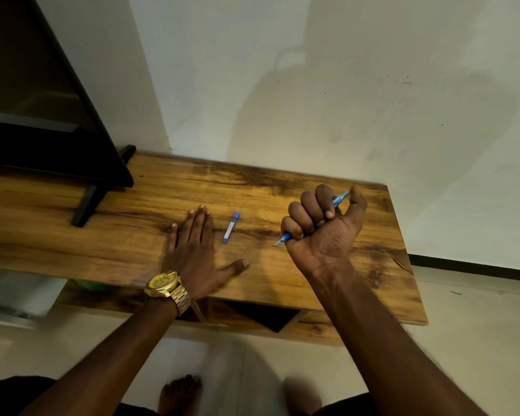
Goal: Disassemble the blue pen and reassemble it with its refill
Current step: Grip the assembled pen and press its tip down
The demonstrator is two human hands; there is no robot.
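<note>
Right of centre in the frame, the blue pen (312, 219) sits clamped in the right hand (323, 226), fingers curled round its barrel, tip poking out lower left and the clip end showing beside the thumb. It looks whole, so disassembly seems not yet begun; the fist grip probably steadies the barrel for twisting. Just left of it, a small blue refill case (231, 227) lies alone on the bench (132, 229), within easy reach for the swap. Further left, the left hand (197, 250), wearing a gold watch (165, 285), rests flat and spread, holding nothing. At upper left stands a dark screen (51, 115).
</note>
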